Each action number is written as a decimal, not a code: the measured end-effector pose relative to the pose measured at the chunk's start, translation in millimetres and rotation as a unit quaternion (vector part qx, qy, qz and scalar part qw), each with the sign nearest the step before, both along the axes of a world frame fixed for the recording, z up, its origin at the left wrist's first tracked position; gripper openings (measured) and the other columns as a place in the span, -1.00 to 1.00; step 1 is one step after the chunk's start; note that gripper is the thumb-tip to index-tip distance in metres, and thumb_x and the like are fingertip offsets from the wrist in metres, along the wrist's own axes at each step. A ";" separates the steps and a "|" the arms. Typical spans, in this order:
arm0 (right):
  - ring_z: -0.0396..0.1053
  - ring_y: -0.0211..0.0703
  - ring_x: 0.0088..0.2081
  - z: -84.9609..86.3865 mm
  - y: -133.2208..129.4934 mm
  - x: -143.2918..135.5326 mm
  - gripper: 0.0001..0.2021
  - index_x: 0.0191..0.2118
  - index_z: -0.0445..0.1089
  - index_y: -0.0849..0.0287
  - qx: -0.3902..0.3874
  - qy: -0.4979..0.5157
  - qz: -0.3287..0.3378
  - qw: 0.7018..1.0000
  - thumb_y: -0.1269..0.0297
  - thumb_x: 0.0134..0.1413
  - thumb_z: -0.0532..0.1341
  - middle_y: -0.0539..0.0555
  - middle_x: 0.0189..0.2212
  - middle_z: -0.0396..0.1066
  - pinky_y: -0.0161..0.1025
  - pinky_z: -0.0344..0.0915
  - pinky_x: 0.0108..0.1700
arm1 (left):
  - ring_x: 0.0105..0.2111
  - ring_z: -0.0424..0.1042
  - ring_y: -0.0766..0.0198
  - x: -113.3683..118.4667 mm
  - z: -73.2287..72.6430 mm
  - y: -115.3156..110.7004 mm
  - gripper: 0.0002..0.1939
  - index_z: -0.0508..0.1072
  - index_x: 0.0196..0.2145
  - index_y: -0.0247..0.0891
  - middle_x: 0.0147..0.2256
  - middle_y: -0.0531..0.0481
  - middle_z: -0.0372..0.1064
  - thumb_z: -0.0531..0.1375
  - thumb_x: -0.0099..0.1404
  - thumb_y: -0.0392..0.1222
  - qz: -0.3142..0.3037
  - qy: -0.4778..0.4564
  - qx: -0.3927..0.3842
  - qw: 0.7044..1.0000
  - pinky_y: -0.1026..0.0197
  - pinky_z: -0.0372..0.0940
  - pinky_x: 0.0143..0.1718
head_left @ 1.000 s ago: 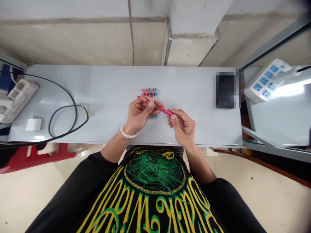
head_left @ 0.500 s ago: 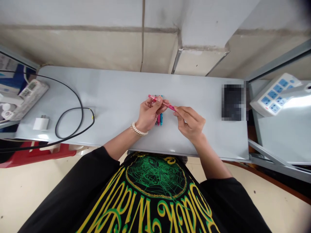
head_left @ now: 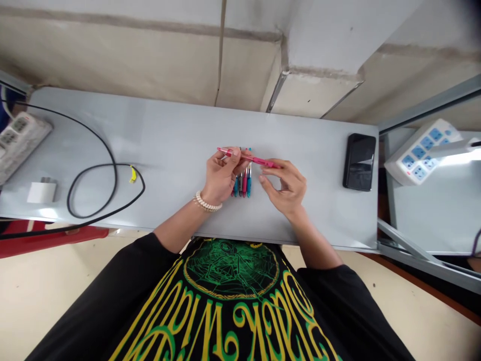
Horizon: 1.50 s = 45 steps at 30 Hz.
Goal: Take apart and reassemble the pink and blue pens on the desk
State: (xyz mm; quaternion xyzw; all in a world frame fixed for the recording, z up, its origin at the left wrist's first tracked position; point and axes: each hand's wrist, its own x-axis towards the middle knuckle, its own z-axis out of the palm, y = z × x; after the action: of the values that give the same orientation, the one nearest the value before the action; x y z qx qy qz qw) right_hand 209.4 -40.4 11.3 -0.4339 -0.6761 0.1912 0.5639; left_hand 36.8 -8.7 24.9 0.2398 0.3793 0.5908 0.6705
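A pink pen [head_left: 259, 160] is held level above the table, its clear tip end pointing left. My left hand [head_left: 221, 175] pinches it between thumb and fingers near the tip end. At the pen's other end, my right hand [head_left: 287, 188] has its fingertips against or just under the barrel, with the thumb lowered and apart. Below the hands, several pens lie side by side on the table, among them a light blue pen [head_left: 249, 185] and another pink pen [head_left: 244, 186]. My left hand partly covers this row.
On the grey table [head_left: 180, 145], a black device [head_left: 359, 163] lies at the right. A white charger plug [head_left: 42, 192] and a looped black cable [head_left: 112, 200] lie at the left. White power strips [head_left: 22, 140] stand at both sides. The wall runs along the back.
My right thumb has come away from the pen, and the fingers have loosened. Both hands and the pen appear slightly further left as the view shifts. More of the pen row shows.
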 end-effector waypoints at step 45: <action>0.60 -0.19 -0.17 -2.3 -2.6 1.7 -0.78 0.06 0.57 0.02 -0.089 0.008 0.020 0.996 0.21 0.37 0.32 0.06 -0.14 0.63 -0.19 0.61 -0.12 | -0.32 0.69 0.25 7.3 -10.1 -7.0 -0.59 0.59 -0.27 -0.22 -0.31 -0.01 0.67 0.56 0.13 0.11 -0.050 0.097 0.012 0.994 0.31 0.58 -0.26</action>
State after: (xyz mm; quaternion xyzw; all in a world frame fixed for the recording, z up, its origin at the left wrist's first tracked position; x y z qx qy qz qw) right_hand 211.1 -43.0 9.0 -0.4671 -0.6605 0.2652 0.5245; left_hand 44.2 -15.7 14.8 0.3228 0.4228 0.5354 0.6560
